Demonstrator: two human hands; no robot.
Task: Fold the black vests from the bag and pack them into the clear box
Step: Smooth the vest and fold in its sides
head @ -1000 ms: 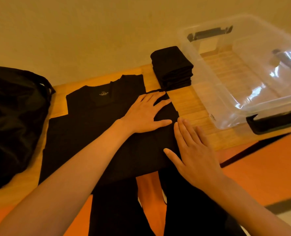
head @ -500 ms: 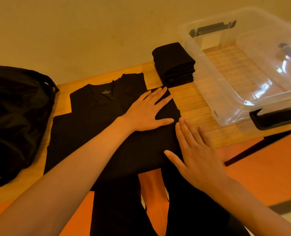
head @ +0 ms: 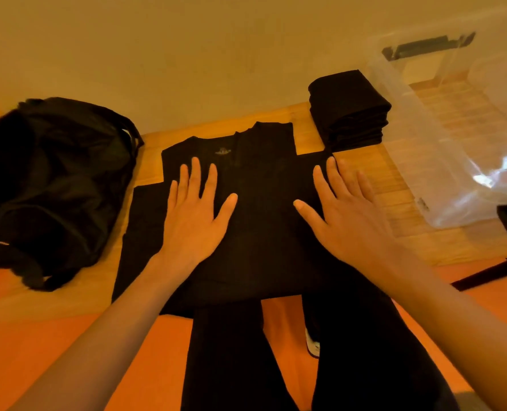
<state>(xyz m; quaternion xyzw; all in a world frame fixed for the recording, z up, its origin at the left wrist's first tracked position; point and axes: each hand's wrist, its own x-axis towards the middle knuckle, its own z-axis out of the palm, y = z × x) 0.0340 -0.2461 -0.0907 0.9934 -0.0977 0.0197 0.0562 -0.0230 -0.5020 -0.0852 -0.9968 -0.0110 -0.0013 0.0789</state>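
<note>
**Smoothing a part-folded black vest [head: 264,232], centre of frame.** The vest lies flat on the wooden table [head: 400,203] with its collar toward the top. Its right side appears turned in, and the left side is not yet folded. The left hand [head: 192,215] and right hand [head: 347,215] both rest flat on the cloth, fingers straight and spread, gripping nothing. A stack of folded vests [head: 350,111] stands at upper right, just beside the clear box [head: 406,120]; the black bag [head: 53,179] lies at left. For a clean fold, sweep the palms outward from the middle to clear creases, keep the turned-in edge straight under the right palm, then bring the left side over to match the stack's width
</note>
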